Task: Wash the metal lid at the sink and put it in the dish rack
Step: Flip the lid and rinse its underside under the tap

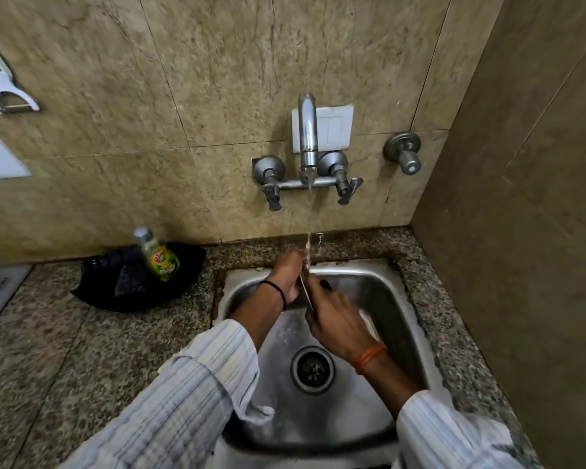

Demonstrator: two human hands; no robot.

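Observation:
A thin metal lid (306, 292) stands on edge between my two hands, over the steel sink (386, 292); only its rim shows. My left hand (286, 275) presses against its left face and my right hand (335, 319) grips it from the right. A stream of water (308, 218) falls from the wall tap (308, 137) onto the lid and my fingers. No dish rack is in view.
A green dish soap bottle (158, 255) leans on a black tray (136, 282) left of the sink on the granite counter (82, 350). The drain (312, 368) lies below my hands. A tiled wall closes off the right side. A peeler (4, 86) hangs at upper left.

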